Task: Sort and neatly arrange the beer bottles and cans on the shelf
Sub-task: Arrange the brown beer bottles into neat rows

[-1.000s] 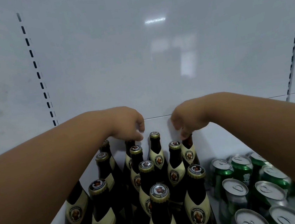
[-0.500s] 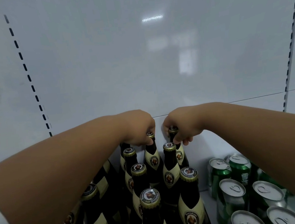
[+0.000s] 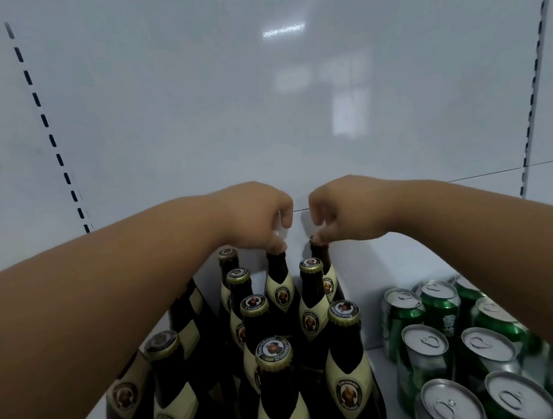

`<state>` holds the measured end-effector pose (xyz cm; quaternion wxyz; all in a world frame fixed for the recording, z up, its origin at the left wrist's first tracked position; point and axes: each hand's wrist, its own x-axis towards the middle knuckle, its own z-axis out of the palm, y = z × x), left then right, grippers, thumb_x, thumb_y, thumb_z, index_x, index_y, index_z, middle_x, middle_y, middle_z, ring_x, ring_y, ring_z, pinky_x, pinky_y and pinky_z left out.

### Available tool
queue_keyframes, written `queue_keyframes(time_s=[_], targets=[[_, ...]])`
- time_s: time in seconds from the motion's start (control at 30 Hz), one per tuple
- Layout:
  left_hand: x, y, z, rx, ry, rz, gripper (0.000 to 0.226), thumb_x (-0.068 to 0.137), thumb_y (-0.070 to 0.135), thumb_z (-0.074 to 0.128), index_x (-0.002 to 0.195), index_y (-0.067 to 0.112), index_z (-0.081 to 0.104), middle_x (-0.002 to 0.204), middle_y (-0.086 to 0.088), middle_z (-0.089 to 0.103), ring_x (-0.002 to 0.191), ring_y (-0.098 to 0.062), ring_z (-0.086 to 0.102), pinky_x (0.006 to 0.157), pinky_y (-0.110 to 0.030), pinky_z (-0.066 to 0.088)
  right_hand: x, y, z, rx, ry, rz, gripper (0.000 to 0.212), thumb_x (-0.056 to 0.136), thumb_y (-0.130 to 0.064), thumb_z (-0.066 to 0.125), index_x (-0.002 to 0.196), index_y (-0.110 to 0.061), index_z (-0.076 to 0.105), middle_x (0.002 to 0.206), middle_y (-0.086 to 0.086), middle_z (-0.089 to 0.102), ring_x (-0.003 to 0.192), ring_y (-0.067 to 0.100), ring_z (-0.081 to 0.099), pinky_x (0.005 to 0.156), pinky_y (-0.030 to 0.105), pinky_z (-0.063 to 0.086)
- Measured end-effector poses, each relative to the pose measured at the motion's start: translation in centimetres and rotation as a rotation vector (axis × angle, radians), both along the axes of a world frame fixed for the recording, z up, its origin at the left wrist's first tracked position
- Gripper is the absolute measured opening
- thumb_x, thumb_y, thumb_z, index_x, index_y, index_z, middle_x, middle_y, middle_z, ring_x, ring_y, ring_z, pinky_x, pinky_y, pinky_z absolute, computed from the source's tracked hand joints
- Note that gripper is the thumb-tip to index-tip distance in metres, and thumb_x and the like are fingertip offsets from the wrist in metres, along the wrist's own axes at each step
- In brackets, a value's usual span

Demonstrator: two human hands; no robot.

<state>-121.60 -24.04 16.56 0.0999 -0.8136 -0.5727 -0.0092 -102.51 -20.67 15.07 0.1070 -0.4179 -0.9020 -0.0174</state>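
Several dark brown beer bottles with cream neck labels and gold caps stand in rows on the white shelf (image 3: 361,268). My left hand (image 3: 255,218) pinches the cap of a back-row bottle (image 3: 279,284). My right hand (image 3: 341,212) pinches the top of the back-row bottle (image 3: 326,269) beside it. Both caps are hidden under my fingers. Several green cans (image 3: 425,344) with silver tops stand grouped at the lower right, apart from the bottles.
The white back panel (image 3: 256,108) of the shelf rises right behind the bottles, with slotted uprights at left (image 3: 49,132) and right (image 3: 535,76). A strip of bare shelf separates bottles and cans.
Both hands came down from above the back row onto two neighbouring bottle tops and moved closer together; they now hold those tops.
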Motion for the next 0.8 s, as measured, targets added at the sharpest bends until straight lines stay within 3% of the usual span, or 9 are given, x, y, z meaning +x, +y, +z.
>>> queue_keyframes(time_s=[0.1, 0.13, 0.2, 0.3, 0.4, 0.47, 0.63, 0.8], targets=[[0.7, -1.2, 1.0, -0.132, -0.107, -0.040, 0.028, 0.079, 0.041, 0.077, 0.103, 0.035, 0.065, 0.092, 0.017, 0.069, 0.080, 0.001, 0.060, 0.069, -0.021, 0.043, 1.6, -1.7, -2.1, -0.239, 0.228, 0.074, 0.003, 0.089, -0.020, 0.063, 0.086, -0.018, 0.065, 0.073, -0.003, 0.071, 0.065, 0.011, 0.069, 0.062, 0.028, 0.055], [1.3, -1.6, 1.1, -0.200, -0.090, -0.045, 0.030, 0.078, 0.044, 0.077, 0.105, 0.037, 0.065, 0.091, 0.019, 0.070, 0.080, 0.005, 0.061, 0.071, -0.022, 0.044, 2.2, -2.2, -3.3, -0.302, 0.286, 0.078, 0.007, 0.090, -0.014, 0.060, 0.088, -0.017, 0.066, 0.075, -0.001, 0.073, 0.065, 0.011, 0.071, 0.064, 0.030, 0.058], [2.5, -2.0, 0.5, -0.274, 0.011, -0.058, 0.034, 0.079, 0.044, 0.077, 0.111, 0.039, 0.065, 0.091, 0.020, 0.069, 0.080, 0.007, 0.060, 0.074, -0.023, 0.043, 3.0, -2.8, -5.7, -0.383, 0.335, 0.065, 0.010, 0.090, -0.008, 0.060, 0.091, -0.015, 0.068, 0.080, 0.004, 0.075, 0.071, 0.017, 0.072, 0.070, 0.032, 0.060], [4.3, -1.7, -0.7, -0.257, 0.182, -0.070, 0.037, 0.084, 0.038, 0.074, 0.118, 0.032, 0.063, 0.094, 0.013, 0.064, 0.085, -0.005, 0.058, 0.076, -0.027, 0.043, 3.7, -3.3, -8.7, -0.504, 0.310, 0.064, 0.011, 0.085, -0.009, 0.068, 0.090, -0.019, 0.067, 0.087, 0.010, 0.075, 0.078, 0.021, 0.071, 0.078, 0.034, 0.058], [5.1, -1.3, -0.8, -0.232, 0.222, -0.092, 0.017, 0.085, 0.035, 0.072, 0.098, 0.030, 0.062, 0.086, 0.006, 0.067, 0.072, -0.004, 0.055, 0.065, -0.026, 0.039, 3.9, -3.4, -10.6, -0.522, 0.310, 0.085, 0.016, 0.078, -0.015, 0.074, 0.082, -0.025, 0.062, 0.087, 0.008, 0.074, 0.074, 0.016, 0.065, 0.081, 0.040, 0.055], [5.6, -1.2, -0.7, -0.221, 0.242, -0.085, 0.020, 0.087, 0.037, 0.070, 0.080, 0.027, 0.055, 0.079, 0.006, 0.067, 0.066, -0.003, 0.054, 0.061, -0.027, 0.037, 4.3, -3.5, -11.4, -0.509, 0.349, 0.089, 0.022, 0.076, -0.020, 0.079, 0.089, -0.022, 0.062, 0.088, 0.003, 0.073, 0.079, 0.021, 0.068, 0.082, 0.042, 0.054], [7.1, -1.3, -0.8, -0.193, 0.259, -0.057, 0.031, 0.088, 0.044, 0.066, 0.089, 0.014, 0.066, 0.074, 0.004, 0.070, 0.074, -0.015, 0.063, 0.071, -0.033, 0.048, 5.2, -3.7, -13.3, -0.421, 0.368, 0.041, 0.043, 0.070, -0.041, 0.085, 0.104, -0.032, 0.061, 0.090, -0.011, 0.069, 0.083, 0.005, 0.065, 0.078, 0.030, 0.056], [7.8, -1.3, -0.7, -0.180, 0.267, -0.011, 0.028, 0.089, 0.043, 0.066, 0.094, 0.016, 0.064, 0.078, 0.006, 0.065, 0.072, -0.010, 0.057, 0.069, -0.030, 0.044, 5.4, -3.3, -14.0, -0.411, 0.431, -0.002, 0.046, 0.073, -0.039, 0.084, 0.112, -0.029, 0.062, 0.093, -0.012, 0.069, 0.080, 0.000, 0.064, 0.062, 0.012, 0.048]])
